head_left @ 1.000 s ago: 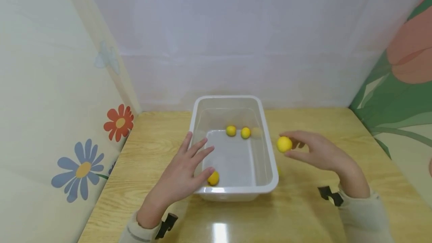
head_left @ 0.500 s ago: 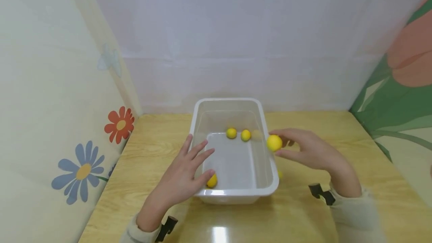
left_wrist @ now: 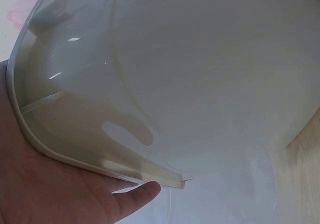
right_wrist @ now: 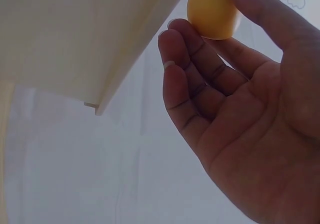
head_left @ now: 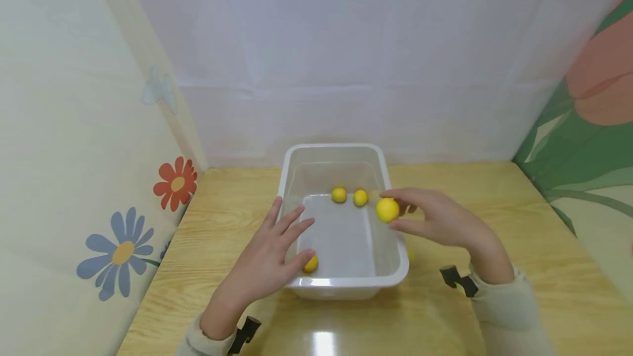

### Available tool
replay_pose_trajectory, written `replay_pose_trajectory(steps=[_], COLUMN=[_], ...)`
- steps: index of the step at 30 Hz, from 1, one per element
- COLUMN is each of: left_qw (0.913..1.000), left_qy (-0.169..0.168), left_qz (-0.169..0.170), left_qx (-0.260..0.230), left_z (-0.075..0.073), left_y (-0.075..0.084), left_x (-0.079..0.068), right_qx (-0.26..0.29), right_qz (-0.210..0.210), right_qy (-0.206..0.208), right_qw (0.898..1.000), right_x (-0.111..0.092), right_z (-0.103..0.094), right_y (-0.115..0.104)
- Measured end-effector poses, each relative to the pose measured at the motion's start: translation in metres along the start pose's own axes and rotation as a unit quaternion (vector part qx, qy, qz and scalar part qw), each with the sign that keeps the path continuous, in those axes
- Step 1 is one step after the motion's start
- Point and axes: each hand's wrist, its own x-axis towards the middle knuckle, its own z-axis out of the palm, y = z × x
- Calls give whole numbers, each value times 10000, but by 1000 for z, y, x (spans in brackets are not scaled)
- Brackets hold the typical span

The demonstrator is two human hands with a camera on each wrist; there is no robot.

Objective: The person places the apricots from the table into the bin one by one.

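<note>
My right hand [head_left: 432, 216] pinches a small yellow ball [head_left: 388, 210] between thumb and fingertips, over the right rim of a white plastic bin [head_left: 346, 281]. The right wrist view shows the same ball [right_wrist: 212, 11] at the fingertips beside the bin's underside, with the other fingers bent and touching nothing. My left hand [head_left: 264, 251] rests on the bin's near left rim, its fingers spread and straight. Inside the bin, two yellow balls [head_left: 338, 195] lie at the far end. A third yellow ball [head_left: 310, 263] sits by the left thumb, partly hidden.
Under the bin is a wood-grain table [head_left: 217, 218]. Just outside the bin's right wall, a bit of another yellow thing [head_left: 411, 256] shows, mostly hidden. A white sheet [head_left: 316, 59] hangs behind, and flower-patterned panels [head_left: 69, 142] stand at both sides.
My right hand has moved left with the yellow ball, from beside the bin to above its right rim. My left hand has stayed on the rim.
</note>
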Motion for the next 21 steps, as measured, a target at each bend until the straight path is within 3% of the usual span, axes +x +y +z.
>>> replay_pose_trajectory(steps=[9,21], left_qw=[10000,9998], left_qy=[-53,-142], left_qz=[-59,-122], left_qx=[20,63], left_z=[1,-2], left_y=[0,0], left_x=[0,1], right_qx=[-89,-228], right_qz=[133,114], right_qy=[-43,505], right_qw=[9999,9984], right_x=[1,-13], right_z=[-1,-2], right_y=[0,13])
